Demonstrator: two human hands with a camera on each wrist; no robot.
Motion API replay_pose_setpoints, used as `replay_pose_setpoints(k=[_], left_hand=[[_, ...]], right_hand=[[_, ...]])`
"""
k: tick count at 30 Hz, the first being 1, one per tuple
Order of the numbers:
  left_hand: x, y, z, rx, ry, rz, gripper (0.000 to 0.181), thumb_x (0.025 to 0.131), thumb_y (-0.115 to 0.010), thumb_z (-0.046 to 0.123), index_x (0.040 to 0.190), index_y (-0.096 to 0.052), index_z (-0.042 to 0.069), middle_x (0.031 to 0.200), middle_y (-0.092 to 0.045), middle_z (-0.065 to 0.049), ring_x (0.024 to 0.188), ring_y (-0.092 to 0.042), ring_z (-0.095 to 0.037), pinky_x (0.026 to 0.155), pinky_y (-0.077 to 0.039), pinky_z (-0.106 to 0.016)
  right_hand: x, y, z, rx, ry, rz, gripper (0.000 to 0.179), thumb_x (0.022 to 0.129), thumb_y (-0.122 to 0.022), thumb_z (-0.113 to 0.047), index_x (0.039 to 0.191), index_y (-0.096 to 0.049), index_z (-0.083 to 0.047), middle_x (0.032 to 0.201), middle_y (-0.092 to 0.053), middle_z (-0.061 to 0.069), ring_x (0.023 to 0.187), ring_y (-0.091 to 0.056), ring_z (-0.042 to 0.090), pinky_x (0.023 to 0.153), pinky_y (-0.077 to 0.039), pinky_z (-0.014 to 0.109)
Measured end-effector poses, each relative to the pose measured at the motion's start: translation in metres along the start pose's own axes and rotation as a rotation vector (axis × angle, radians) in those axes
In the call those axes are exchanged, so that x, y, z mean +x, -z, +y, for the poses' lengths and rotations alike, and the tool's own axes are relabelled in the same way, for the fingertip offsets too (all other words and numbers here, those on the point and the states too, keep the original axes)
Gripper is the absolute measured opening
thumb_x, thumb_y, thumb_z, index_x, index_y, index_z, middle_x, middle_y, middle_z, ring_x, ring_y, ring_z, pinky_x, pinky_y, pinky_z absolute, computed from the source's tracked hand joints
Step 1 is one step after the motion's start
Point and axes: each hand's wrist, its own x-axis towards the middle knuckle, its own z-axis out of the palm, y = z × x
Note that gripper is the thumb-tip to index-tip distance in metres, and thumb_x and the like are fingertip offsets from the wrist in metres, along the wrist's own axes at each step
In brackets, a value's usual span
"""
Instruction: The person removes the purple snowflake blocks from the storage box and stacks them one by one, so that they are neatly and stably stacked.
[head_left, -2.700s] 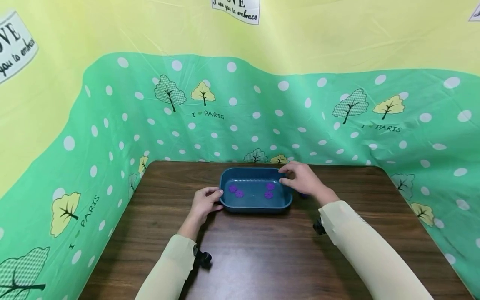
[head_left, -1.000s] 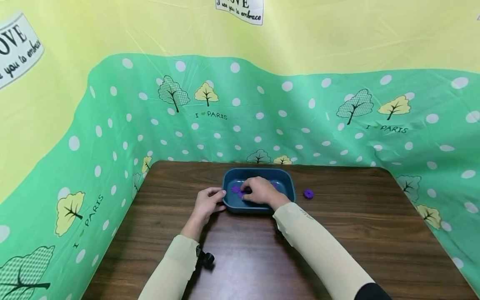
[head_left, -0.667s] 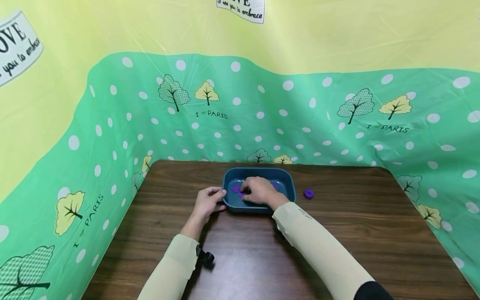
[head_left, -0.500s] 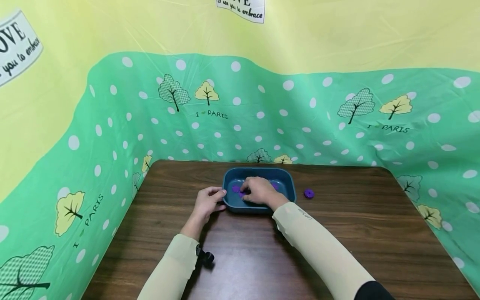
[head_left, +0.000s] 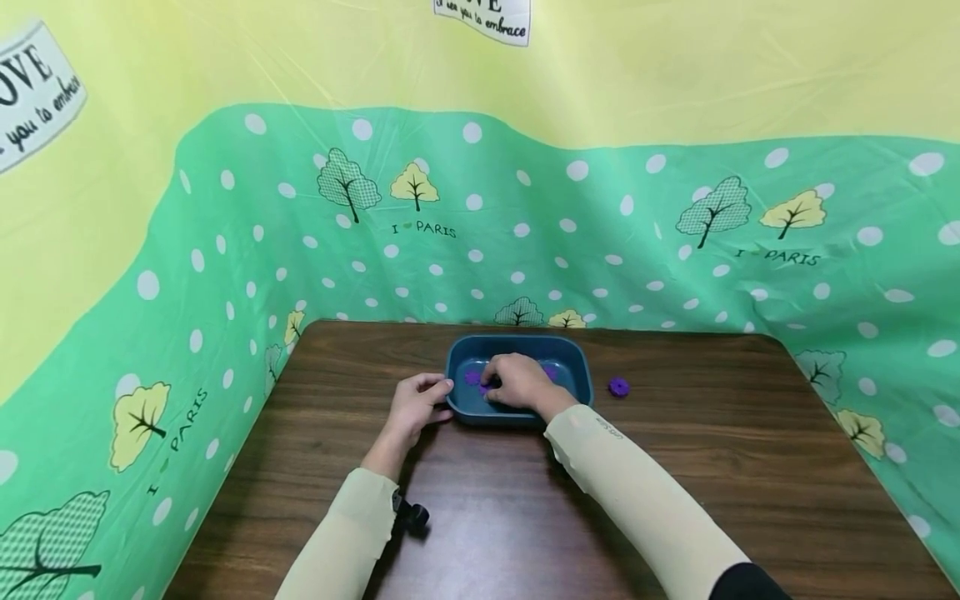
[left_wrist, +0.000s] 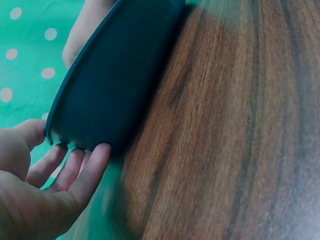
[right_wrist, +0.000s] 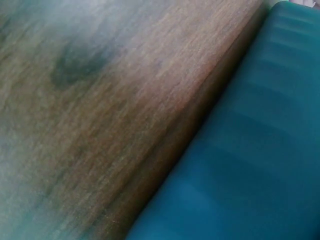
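Observation:
A dark blue rectangular plastic bin (head_left: 517, 415) stands near the back of the table. At its left end my left hand (head_left: 415, 406) grips it. The left wrist view shows the thumb at the rim and the fingers (left_wrist: 92, 172) against the outer wall. My right hand (head_left: 519, 382) reaches down inside, curled fingers and thumb pinching a small purple flower-shaped piece (head_left: 485, 390), partly hidden. Another purple piece (head_left: 472, 377) lies beside it, and one more purple piece (head_left: 551, 372) shows behind the hand. The right wrist view has only the bin's outer wall (right_wrist: 240, 165) and wood, no fingers.
A purple flower-shaped piece (head_left: 618, 387), seemingly thicker, lies on the brown wooden table (head_left: 697, 467) right of the bin. A green and yellow printed cloth (head_left: 600, 200) hangs behind and around the table. The left wrist carries a small black camera (head_left: 412, 517).
Since the oldest frame my right hand has moved left from the bin's right rim to the left-hand purple pieces, uncovering the piece on the table. Over the last second both hands stay nearly still.

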Motion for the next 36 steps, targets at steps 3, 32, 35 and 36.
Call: replay_pose_setpoints(k=[3, 32, 35, 36], left_hand=[[0.000, 0.000, -0.001, -0.003, 0.004, 0.005, 0.034, 0.097, -0.073, 0.015, 0.125, -0.067, -0.003, 0.108, -0.065, -0.013, 0.091, -0.067, -0.021, 0.079, -0.066, -0.045], [-0.001, -0.001, -0.002, -0.010, 0.002, 0.000, 0.036, 0.096, -0.073, 0.015, 0.126, -0.066, -0.005, 0.107, -0.066, -0.013, 0.087, -0.068, -0.019, 0.075, -0.066, -0.042], [-0.001, 0.000, -0.002, -0.011, 0.002, 0.001, 0.036, 0.096, -0.073, 0.015, 0.125, -0.067, -0.004, 0.107, -0.066, -0.013, 0.087, -0.068, -0.019, 0.075, -0.067, -0.041], [-0.001, 0.001, -0.002, -0.011, 0.000, 0.003, 0.036, 0.096, -0.074, 0.015, 0.125, -0.067, -0.004, 0.107, -0.066, -0.013, 0.087, -0.068, -0.019, 0.075, -0.067, -0.041]], right_hand=[[0.000, 0.000, -0.001, -0.009, -0.001, -0.006, 0.022, 0.088, -0.082, -0.035, 0.108, -0.080, -0.026, 0.115, -0.071, -0.005, 0.108, -0.066, 0.018, 0.101, -0.055, 0.039], [-0.014, 0.019, 0.009, 0.161, 0.093, 0.058, 0.023, 0.090, -0.082, -0.024, 0.111, -0.080, -0.016, 0.112, -0.072, -0.002, 0.108, -0.066, 0.017, 0.097, -0.058, 0.039], [-0.019, 0.026, 0.012, 0.186, 0.091, 0.078, 0.023, 0.090, -0.081, -0.023, 0.112, -0.079, -0.016, 0.112, -0.072, -0.003, 0.106, -0.066, 0.015, 0.095, -0.059, 0.037], [-0.020, 0.028, 0.014, 0.196, 0.089, 0.085, 0.023, 0.090, -0.081, -0.022, 0.112, -0.079, -0.016, 0.112, -0.072, -0.003, 0.105, -0.066, 0.015, 0.094, -0.059, 0.037]])
